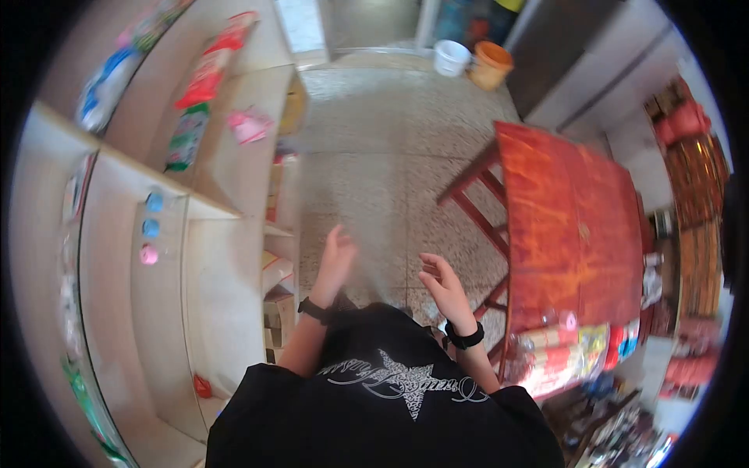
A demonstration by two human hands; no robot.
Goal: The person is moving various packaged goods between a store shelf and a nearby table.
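Both hands are held out in front of my body above the grey stone floor [355, 183], with dark bands on the wrists. My left hand [336, 259] is slightly blurred, its fingers apart and nothing in them; the wooden shelf unit [226, 288] is the nearest thing on its side. My right hand [446, 287] has its fingers spread and holds nothing, close to the legs of the red-brown wooden table [573, 226]. Neither hand touches the furniture.
Several packaged goods lie at the table's near end, with plastic-wrapped packs [550, 363] among them. On the left shelves are a red packet [218, 62], a green packet [187, 136], a pink item [250, 126] and blue-capped bottles [151, 228]. A white bucket [451, 58] and orange bucket [491, 65] stand ahead.
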